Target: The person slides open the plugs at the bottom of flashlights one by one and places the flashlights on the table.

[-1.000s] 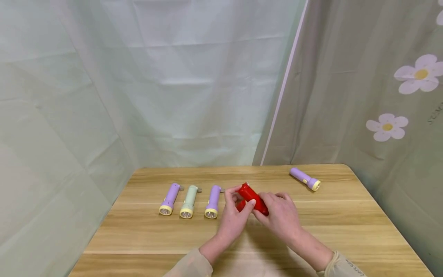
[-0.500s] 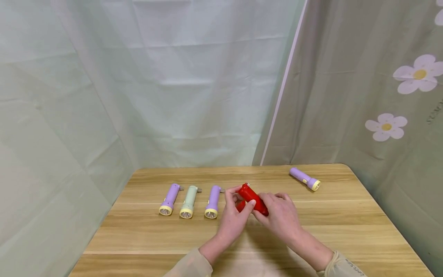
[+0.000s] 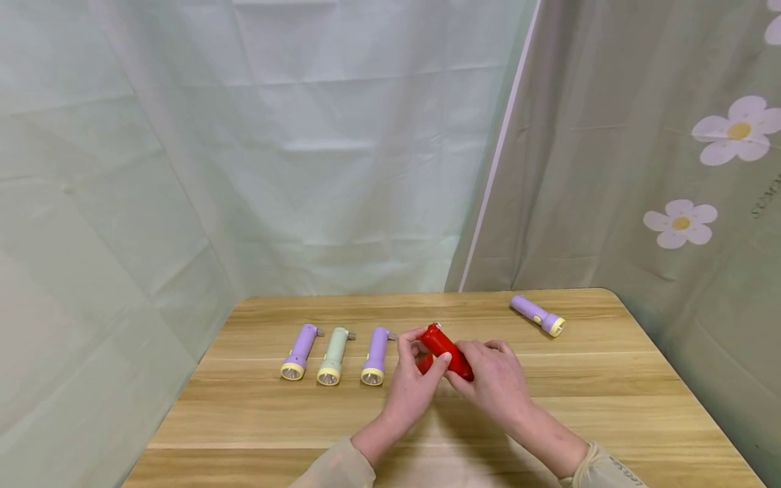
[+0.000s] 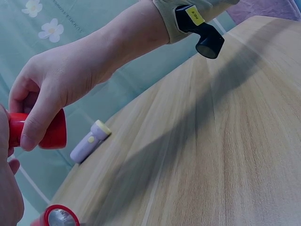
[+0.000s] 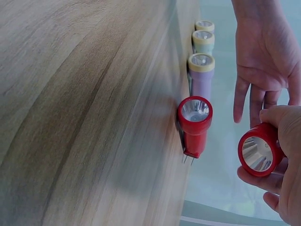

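Note:
A red flashlight point(image 3: 450, 351) is held above the table between both hands. My left hand point(image 3: 410, 388) pinches it near the tail, thumb on the near side. My right hand point(image 3: 497, 376) grips the lamp-head end, whose round reflector faces out in the right wrist view. A small shiny metal bit shows at the tail. Below, a second red flashlight point(image 5: 194, 120) lies on the table with metal prongs sticking out from its tail; in the head view my left hand mostly hides it.
Left of the hands lie a purple flashlight point(image 3: 300, 350), a pale green flashlight point(image 3: 333, 356) and another purple flashlight point(image 3: 375, 356), prongs out to the right. One more purple flashlight point(image 3: 537, 315) lies at the back right of the wooden table point(image 3: 586, 407). Curtains point(image 3: 366, 169) stand behind.

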### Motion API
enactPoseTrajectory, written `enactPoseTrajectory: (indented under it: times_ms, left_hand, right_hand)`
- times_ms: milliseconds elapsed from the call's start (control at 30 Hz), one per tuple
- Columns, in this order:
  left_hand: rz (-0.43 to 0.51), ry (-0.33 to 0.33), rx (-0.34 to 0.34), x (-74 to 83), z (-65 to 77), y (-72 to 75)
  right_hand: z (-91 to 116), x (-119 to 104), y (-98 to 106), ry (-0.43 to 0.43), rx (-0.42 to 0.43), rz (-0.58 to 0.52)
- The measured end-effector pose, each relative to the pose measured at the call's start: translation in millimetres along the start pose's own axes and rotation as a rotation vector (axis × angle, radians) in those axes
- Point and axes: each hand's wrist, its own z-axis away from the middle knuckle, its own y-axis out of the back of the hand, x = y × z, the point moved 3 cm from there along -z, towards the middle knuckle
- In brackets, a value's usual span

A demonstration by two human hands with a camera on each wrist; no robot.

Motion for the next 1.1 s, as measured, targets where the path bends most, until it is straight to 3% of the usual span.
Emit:
enactPoseTrajectory:
  times_ms: [533, 1100]
  left_hand:
    - [-0.011, 0.003, 0.002, -1.1, 0.0, -0.2]
    - [-0.004, 0.015, -0.022, -2.6, -0.6, -0.4]
  right_hand:
    - [1.0, 0.2, -1.0, -0.021, -0.031, -0.010]
    - [2.8, 1.6, -1.8, 0.018, 0.010, -0.005]
